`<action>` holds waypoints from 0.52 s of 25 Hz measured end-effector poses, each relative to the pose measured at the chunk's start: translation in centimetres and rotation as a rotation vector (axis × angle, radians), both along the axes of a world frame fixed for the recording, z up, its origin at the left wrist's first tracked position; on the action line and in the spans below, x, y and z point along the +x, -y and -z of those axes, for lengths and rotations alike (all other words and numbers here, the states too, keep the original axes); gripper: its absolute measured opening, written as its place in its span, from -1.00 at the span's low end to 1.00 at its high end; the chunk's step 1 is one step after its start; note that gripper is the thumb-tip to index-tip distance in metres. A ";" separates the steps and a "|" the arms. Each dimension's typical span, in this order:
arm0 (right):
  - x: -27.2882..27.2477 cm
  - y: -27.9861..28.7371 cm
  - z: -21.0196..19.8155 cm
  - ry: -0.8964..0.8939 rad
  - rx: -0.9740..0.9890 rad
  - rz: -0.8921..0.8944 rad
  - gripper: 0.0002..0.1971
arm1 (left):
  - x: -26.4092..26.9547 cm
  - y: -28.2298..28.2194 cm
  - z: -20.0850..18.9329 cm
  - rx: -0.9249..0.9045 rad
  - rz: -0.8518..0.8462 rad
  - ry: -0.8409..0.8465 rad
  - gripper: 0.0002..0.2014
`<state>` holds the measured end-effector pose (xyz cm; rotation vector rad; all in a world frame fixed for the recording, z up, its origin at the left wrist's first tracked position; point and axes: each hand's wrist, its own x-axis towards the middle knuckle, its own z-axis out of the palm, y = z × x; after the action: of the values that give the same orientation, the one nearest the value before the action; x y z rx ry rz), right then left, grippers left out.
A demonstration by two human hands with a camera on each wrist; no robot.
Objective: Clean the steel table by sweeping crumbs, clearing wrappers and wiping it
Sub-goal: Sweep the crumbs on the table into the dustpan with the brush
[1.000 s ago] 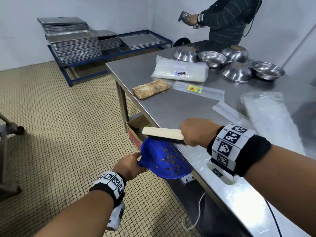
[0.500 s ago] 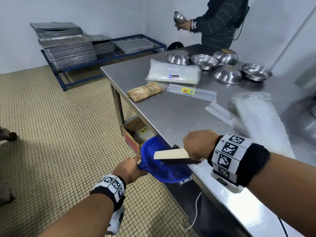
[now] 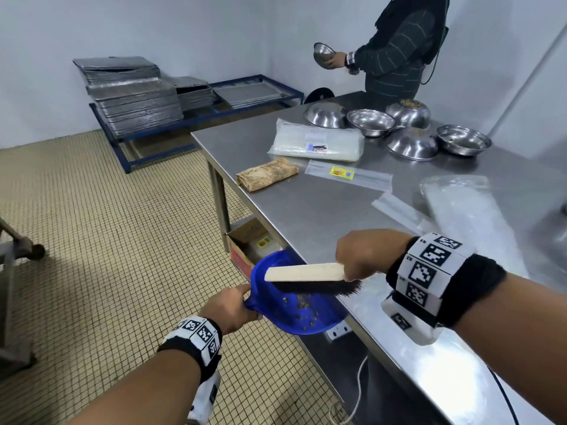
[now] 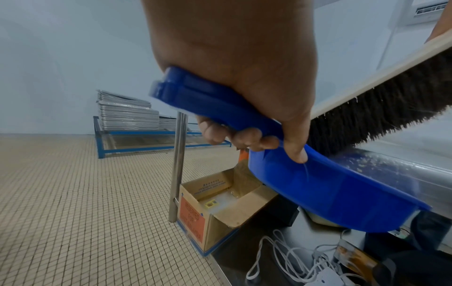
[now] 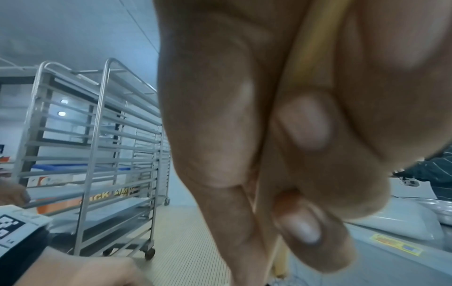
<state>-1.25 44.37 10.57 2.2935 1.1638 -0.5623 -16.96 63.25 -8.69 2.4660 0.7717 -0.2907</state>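
My left hand (image 3: 231, 308) grips the handle of a blue dustpan (image 3: 294, 305), held just under the near edge of the steel table (image 3: 310, 207). Brown crumbs (image 3: 302, 306) lie in the pan. My right hand (image 3: 365, 253) grips a wooden brush (image 3: 303, 268), whose black bristles (image 3: 319, 286) hang over the pan at the table edge. From the left wrist, fingers (image 4: 244, 135) curl under the dustpan (image 4: 330, 191) handle, and the brush (image 4: 381, 108) sits above. The right wrist view shows fingers (image 5: 300, 228) wrapped round the brush handle (image 5: 310, 44).
On the table lie a brown paper wrapper (image 3: 267, 174), clear plastic wrappers (image 3: 349, 176), plastic bag packs (image 3: 319, 144) and steel bowls (image 3: 411, 142). An open cardboard box (image 3: 245, 250) stands on the floor under the table. Another person (image 3: 399, 47) stands at the far end.
The brush has swept from over the table edge down across the dustpan. The dustpan has stayed under the edge, and the person at the far end has lifted a bowl.
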 end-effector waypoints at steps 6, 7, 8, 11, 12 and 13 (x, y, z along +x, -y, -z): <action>0.7 -1.7 -1.1 -0.003 0.202 0.016 -0.62 | -2.2 -3.5 -3.3 0.033 -0.065 -0.006 -0.24; 0.8 -2.1 -1.2 -0.003 0.233 0.020 -0.60 | -2.6 -4.2 -4.1 0.036 -0.078 0.008 -0.23; 0.9 -2.6 -1.2 -0.007 0.265 0.028 -0.58 | -3.1 -4.8 -5.0 0.039 -0.093 0.020 -0.23; 0.9 -4.0 -1.8 -0.008 0.340 0.039 -0.56 | -4.3 -6.7 -7.5 0.066 -0.135 0.043 -0.18; 1.0 -4.3 -2.0 -0.004 0.356 0.048 -0.56 | -4.5 -7.3 -8.3 0.078 -0.144 0.049 -0.17; 1.0 -4.7 -2.4 0.001 0.382 0.062 -0.56 | -4.9 -8.0 -9.2 0.089 -0.153 0.062 -0.18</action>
<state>-0.27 49.05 12.95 2.6559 1.2950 -0.3855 -21.88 71.23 0.56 2.4680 0.9596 -0.1258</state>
